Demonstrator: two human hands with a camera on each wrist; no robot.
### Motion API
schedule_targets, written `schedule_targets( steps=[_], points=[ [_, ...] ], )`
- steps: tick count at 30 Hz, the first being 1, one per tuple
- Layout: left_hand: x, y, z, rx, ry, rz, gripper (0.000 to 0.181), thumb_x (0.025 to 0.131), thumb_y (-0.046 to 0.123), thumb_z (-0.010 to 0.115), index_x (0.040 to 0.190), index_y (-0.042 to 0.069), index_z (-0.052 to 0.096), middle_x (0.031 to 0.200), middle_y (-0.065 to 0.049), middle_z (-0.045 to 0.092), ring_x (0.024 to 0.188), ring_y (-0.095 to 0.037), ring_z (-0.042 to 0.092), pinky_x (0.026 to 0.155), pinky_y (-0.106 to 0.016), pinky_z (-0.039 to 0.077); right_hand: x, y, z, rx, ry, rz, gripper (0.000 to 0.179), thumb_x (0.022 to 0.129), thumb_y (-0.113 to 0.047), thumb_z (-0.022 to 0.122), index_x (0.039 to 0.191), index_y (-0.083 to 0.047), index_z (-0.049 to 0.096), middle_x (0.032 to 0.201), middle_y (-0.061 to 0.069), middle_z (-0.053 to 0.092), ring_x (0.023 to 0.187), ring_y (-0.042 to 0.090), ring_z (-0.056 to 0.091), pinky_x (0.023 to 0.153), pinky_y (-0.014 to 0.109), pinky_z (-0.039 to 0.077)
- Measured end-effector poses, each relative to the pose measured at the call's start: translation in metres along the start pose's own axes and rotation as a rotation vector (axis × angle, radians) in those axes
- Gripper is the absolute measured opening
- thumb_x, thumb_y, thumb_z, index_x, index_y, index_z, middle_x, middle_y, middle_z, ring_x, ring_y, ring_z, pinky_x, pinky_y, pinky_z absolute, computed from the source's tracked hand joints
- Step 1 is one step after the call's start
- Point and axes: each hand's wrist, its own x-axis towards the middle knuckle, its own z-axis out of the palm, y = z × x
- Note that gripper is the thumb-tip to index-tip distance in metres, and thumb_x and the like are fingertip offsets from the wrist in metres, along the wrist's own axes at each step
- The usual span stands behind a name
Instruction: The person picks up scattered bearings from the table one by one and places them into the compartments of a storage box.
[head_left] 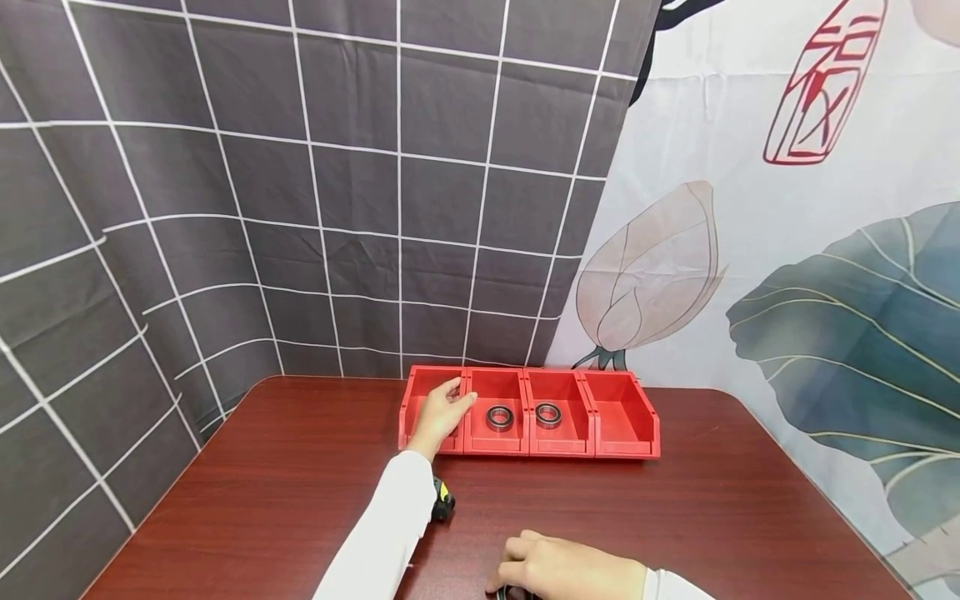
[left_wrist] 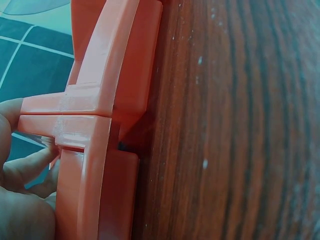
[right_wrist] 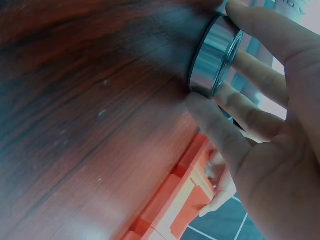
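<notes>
My left hand (head_left: 441, 412) reaches over the leftmost bin of a red bin row (head_left: 562, 447). Its thumb lies at the divider to the second bin, apart from the index finger. In the left wrist view, fingers (left_wrist: 30, 167) show behind the red wall, beside a small shiny sliver partly hidden by it. Near the table's front, my right hand (head_left: 566, 567) grips a ball bearing (right_wrist: 214, 55) between thumb and fingers, close over the wood. One bearing (head_left: 499, 418) lies in the second bin, and another bearing (head_left: 548, 415) is in the third.
A black and yellow object (head_left: 443, 500) sits on the brown table (head_left: 675, 517), partly covered by my left sleeve (head_left: 393, 517). Behind the bins hangs a grey gridded cloth (head_left: 337, 192), with a white printed cloth (head_left: 660, 150) to its right.
</notes>
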Motion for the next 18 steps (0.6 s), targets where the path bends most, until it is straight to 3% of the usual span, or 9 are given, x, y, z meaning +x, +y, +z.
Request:
schedule_targets(
  steps=[13, 18],
  points=[
    [0.0015, -0.0019, 0.0014, 0.001, -0.001, -0.020, 0.056, 0.089, 0.027, 0.069, 0.138, 0.004, 0.052, 0.132, -0.019, 0.057, 0.118, -0.034, 0.057, 0.096, -0.045, 0.048, -0.0017, -0.0019, -0.0020, -0.033, 0.012, -0.037, 0.025, 0.092, -0.030, 0.066, 0.117, -0.033, 0.064, 0.100, -0.019, 0.057, 0.088, -0.007, 0.049, 0.071, 0.002, 0.033],
    [0.0008, -0.0008, 0.0008, -0.005, 0.001, -0.008, 0.056, 0.089, 0.027, 0.069, 0.137, 0.003, 0.052, 0.131, -0.020, 0.057, 0.118, -0.035, 0.057, 0.097, -0.045, 0.047, -0.0034, 0.0005, -0.0053, 0.003, -0.002, -0.010, 0.028, 0.091, -0.036, 0.066, 0.119, -0.035, 0.061, 0.100, -0.020, 0.057, 0.087, -0.008, 0.049, 0.069, 0.003, 0.033]
  ],
)
